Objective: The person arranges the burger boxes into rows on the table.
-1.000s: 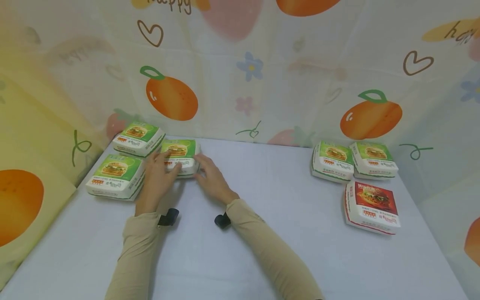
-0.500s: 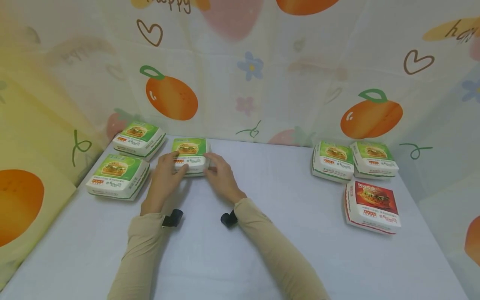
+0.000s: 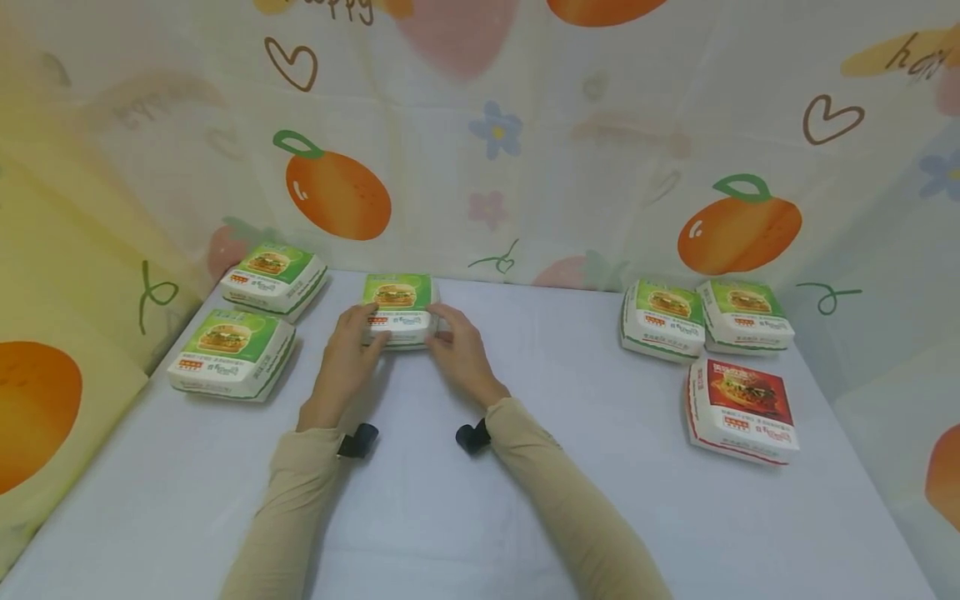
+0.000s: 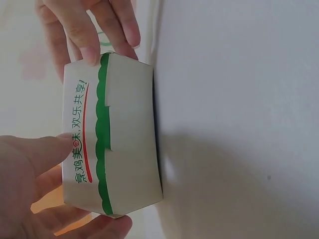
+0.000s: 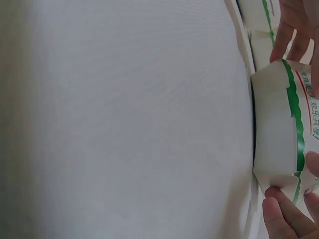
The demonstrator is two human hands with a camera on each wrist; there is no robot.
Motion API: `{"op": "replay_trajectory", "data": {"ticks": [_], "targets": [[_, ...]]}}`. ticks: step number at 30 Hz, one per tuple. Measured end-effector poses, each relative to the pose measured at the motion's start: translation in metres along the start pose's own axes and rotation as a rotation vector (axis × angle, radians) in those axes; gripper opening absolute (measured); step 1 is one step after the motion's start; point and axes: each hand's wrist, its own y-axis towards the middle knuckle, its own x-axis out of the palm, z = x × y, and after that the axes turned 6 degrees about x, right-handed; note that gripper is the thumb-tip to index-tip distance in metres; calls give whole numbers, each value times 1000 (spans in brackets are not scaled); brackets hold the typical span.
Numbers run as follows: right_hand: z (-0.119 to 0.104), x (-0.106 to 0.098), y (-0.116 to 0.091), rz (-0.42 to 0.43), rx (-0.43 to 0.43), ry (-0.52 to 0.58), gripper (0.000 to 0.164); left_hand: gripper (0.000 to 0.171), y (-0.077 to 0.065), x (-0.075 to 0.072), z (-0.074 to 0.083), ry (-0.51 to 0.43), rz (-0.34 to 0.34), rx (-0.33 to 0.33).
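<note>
A green-and-white burger box [image 3: 401, 296] sits on the white table near the back, between my two hands. My left hand [image 3: 341, 367] grips its left side, thumb on the front face and fingers along the side. On the opposite side my right hand [image 3: 465, 358] holds the right end, fingers around the corner. The left wrist view shows the box's front wall [image 4: 129, 134] with a scalloped green edge, its base close at the table. In the right wrist view, fingertips [image 5: 274, 191] press on the lower corner of the box.
Two more green burger boxes [image 3: 273, 260] [image 3: 225, 337] stand at the left. At the right are two green boxes [image 3: 667, 302] [image 3: 744, 300] and a red burger box [image 3: 750, 392] in front of them. A fruit-printed curtain [image 3: 555, 167] hangs behind the table's back edge.
Both hands have slid the green burger box to the right along the back of the table, away from the two left boxes. The other boxes have stayed put.
</note>
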Motion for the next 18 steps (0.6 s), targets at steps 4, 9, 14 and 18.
{"op": "replay_trajectory", "data": {"ticks": [4, 9, 14, 18], "targets": [[2, -5, 0, 6, 5, -13, 53, 54, 3, 5, 2, -8, -15, -9], [2, -12, -2, 14, 24, -17, 53, 54, 7, 10, 4, -10, -22, -12], [5, -19, -1, 32, 40, -22, 54, 54, 13, 14, 10, -23, -29, -2], [9, -22, 2, 42, 45, -37, 54, 54, 18, 17, 11, -31, -36, 5]]}}
